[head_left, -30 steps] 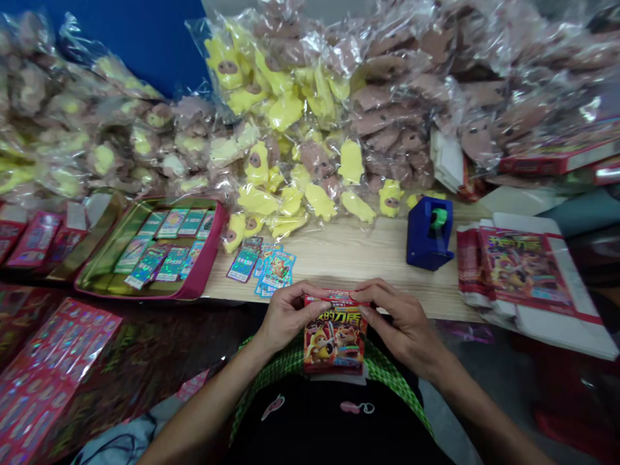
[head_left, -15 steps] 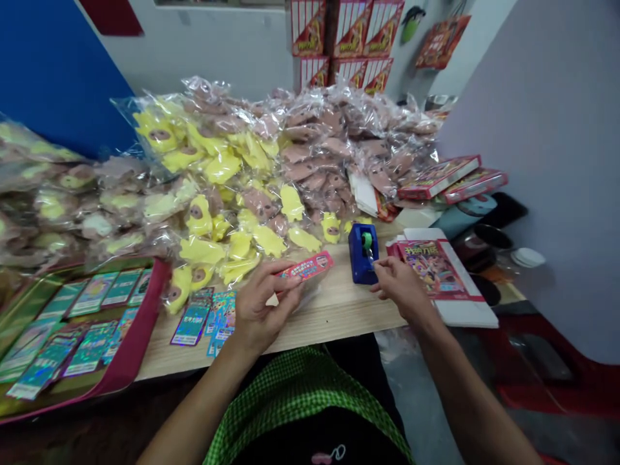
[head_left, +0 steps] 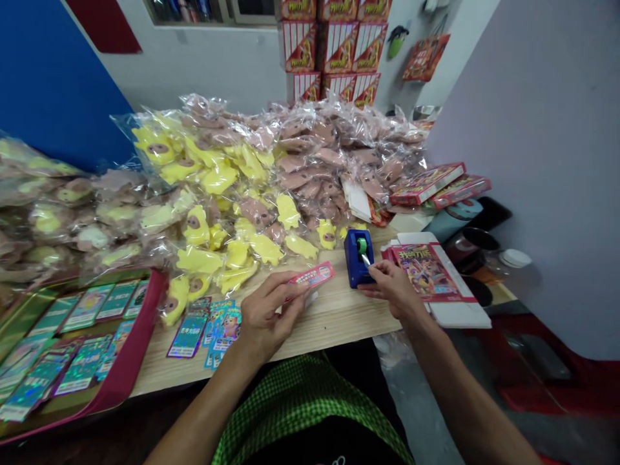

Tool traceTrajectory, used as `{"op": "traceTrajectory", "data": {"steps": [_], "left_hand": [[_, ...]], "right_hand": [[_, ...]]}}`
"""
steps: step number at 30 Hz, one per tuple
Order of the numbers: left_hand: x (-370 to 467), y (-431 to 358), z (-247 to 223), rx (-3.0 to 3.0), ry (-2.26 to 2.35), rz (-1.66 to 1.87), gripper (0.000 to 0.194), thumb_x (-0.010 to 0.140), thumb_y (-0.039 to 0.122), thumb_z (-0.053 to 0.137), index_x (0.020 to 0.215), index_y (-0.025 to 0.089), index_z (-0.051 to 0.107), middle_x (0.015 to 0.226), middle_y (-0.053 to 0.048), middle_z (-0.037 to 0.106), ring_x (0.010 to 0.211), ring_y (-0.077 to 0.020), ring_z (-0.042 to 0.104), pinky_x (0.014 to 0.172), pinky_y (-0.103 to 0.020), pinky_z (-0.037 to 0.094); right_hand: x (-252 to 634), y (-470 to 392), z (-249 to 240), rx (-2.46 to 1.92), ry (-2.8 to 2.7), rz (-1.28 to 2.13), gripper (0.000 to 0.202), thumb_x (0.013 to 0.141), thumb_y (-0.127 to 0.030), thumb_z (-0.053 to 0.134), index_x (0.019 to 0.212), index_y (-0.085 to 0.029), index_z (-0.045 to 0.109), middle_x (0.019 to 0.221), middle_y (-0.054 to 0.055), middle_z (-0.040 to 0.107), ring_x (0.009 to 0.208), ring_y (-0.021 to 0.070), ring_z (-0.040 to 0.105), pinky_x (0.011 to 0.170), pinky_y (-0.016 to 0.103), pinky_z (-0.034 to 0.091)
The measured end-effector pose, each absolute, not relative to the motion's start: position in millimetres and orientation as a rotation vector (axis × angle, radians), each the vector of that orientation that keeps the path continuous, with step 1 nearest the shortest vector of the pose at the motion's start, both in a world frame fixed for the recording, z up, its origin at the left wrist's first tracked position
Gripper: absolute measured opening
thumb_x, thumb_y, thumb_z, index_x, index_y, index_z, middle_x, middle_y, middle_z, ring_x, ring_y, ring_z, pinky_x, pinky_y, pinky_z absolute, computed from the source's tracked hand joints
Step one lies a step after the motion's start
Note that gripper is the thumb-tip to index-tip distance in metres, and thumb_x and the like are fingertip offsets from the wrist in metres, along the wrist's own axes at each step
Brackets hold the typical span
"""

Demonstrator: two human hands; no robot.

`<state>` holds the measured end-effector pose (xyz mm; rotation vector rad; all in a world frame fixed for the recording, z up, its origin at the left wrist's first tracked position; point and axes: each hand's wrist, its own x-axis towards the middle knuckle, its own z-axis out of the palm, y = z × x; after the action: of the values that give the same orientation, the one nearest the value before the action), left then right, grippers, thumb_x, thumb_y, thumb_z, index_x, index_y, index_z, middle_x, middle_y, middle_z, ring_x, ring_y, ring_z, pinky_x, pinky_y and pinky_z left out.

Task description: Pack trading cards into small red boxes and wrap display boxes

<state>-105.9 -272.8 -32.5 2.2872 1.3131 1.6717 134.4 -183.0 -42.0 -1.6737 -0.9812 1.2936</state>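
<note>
Between the thumb and fingers of my left hand (head_left: 271, 313) is a small flat pink box (head_left: 314, 276) with printed lettering, held just above the table. My right hand (head_left: 394, 287) pinches the loose end of clear tape (head_left: 365, 260) at a blue tape dispenser (head_left: 355, 268), which carries a green-cored roll. The lower fingers of that hand are against or very close to the dispenser's side. Left of my left hand, shiny blue-green cards (head_left: 225, 329) lie in small stacks on the wooden table (head_left: 339, 316).
Bagged yellow and brown figures (head_left: 252, 168) are heaped along the back. A red-rimmed tray (head_left: 145, 336) holding cards stands at left. Flattened printed boxes (head_left: 431, 274) lie at right, with red boxes (head_left: 429, 183) and a dark cup (head_left: 472, 245) behind. Stacked cartons (head_left: 339, 48) stand farther back.
My view has tilted up slightly. My right hand has come closer to the dispenser's side, still pinching the tape. The left hand keeps hold of the pink box.
</note>
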Motion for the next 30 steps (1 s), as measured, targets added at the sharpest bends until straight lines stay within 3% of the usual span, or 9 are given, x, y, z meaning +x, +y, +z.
{"op": "traceTrajectory", "data": {"steps": [9, 14, 16, 19, 21, 23, 26, 28, 30], "left_hand": [[-106, -272, -32, 2.387, 1.348, 1.643, 0.006, 0.092, 0.012, 0.069, 0.096, 0.015, 0.071, 0.103, -0.009, 0.077, 0.085, -0.0153, 0.073, 0.07, -0.027, 0.062], [-114, -274, -34, 2.394, 1.429, 1.607, 0.008, 0.092, 0.011, 0.067, 0.1, 0.014, 0.069, 0.111, -0.012, 0.075, 0.094, -0.0173, 0.074, 0.074, -0.028, 0.065], [-119, -276, -34, 2.383, 1.453, 1.59, 0.01, 0.093, 0.011, 0.066, 0.102, 0.014, 0.069, 0.115, -0.014, 0.073, 0.099, -0.0181, 0.075, 0.076, -0.028, 0.065], [-124, -279, -35, 2.41, 1.435, 1.569, 0.012, 0.095, 0.012, 0.063, 0.106, 0.014, 0.068, 0.114, -0.013, 0.074, 0.102, -0.0175, 0.075, 0.079, -0.028, 0.066], [-126, -281, -38, 2.442, 1.429, 1.565, 0.014, 0.096, 0.012, 0.063, 0.108, 0.015, 0.068, 0.114, -0.013, 0.075, 0.103, -0.0175, 0.075, 0.082, -0.029, 0.066], [-126, -282, -40, 2.47, 1.436, 1.578, 0.014, 0.096, 0.012, 0.062, 0.109, 0.016, 0.068, 0.117, -0.013, 0.075, 0.104, -0.0177, 0.076, 0.084, -0.03, 0.066], [-126, -284, -43, 2.472, 1.444, 1.607, 0.013, 0.097, 0.013, 0.062, 0.108, 0.017, 0.068, 0.117, -0.013, 0.076, 0.104, -0.0182, 0.077, 0.085, -0.031, 0.066], [-125, -285, -45, 2.415, 1.457, 1.614, 0.009, 0.097, 0.012, 0.063, 0.104, 0.017, 0.066, 0.115, -0.012, 0.077, 0.103, -0.018, 0.077, 0.085, -0.029, 0.066], [-123, -286, -45, 2.332, 1.504, 1.639, 0.011, 0.095, 0.013, 0.065, 0.105, 0.017, 0.063, 0.111, -0.011, 0.078, 0.095, -0.0164, 0.078, 0.08, -0.026, 0.066]], "right_hand": [[141, -203, -82, -1.562, -1.122, 1.141, 0.038, 0.065, -0.05, 0.076, 0.064, -0.022, 0.049, 0.065, 0.002, 0.06, 0.079, 0.0273, 0.073, 0.071, 0.037, 0.062], [147, -224, -67, -1.542, -1.326, 0.784, 0.03, 0.07, -0.05, 0.073, 0.068, -0.022, 0.06, 0.114, 0.014, 0.065, 0.122, 0.035, 0.057, 0.094, 0.045, 0.054], [141, -232, -50, -1.466, -1.502, 0.692, 0.024, 0.078, -0.045, 0.069, 0.073, -0.022, 0.063, 0.107, 0.012, 0.066, 0.109, 0.0297, 0.062, 0.089, 0.042, 0.053], [118, -244, -27, -1.22, -1.687, 0.98, 0.023, 0.09, -0.041, 0.063, 0.077, -0.022, 0.061, 0.073, 0.003, 0.065, 0.066, 0.0177, 0.061, 0.062, 0.03, 0.051], [97, -249, -17, -1.042, -1.631, 1.278, 0.024, 0.093, -0.04, 0.064, 0.079, -0.021, 0.06, 0.065, 0.0, 0.065, 0.056, 0.0144, 0.058, 0.053, 0.025, 0.047], [79, -251, -12, -0.918, -1.553, 1.466, 0.019, 0.092, -0.039, 0.067, 0.096, -0.02, 0.066, 0.064, 0.0, 0.067, 0.055, 0.0134, 0.058, 0.052, 0.023, 0.047], [60, -250, -8, -0.847, -1.471, 1.634, 0.064, 0.088, -0.036, 0.069, 0.146, -0.017, 0.051, 0.063, -0.002, 0.068, 0.052, 0.0135, 0.057, 0.052, 0.024, 0.048], [53, -247, -7, -0.841, -1.436, 1.676, 0.085, 0.087, -0.036, 0.07, 0.16, -0.013, 0.032, 0.063, -0.002, 0.069, 0.052, 0.0142, 0.058, 0.052, 0.025, 0.049], [47, -245, -6, -0.849, -1.411, 1.679, 0.094, 0.085, -0.037, 0.071, 0.162, -0.009, 0.026, 0.062, -0.002, 0.069, 0.051, 0.0146, 0.058, 0.051, 0.025, 0.049]]}}
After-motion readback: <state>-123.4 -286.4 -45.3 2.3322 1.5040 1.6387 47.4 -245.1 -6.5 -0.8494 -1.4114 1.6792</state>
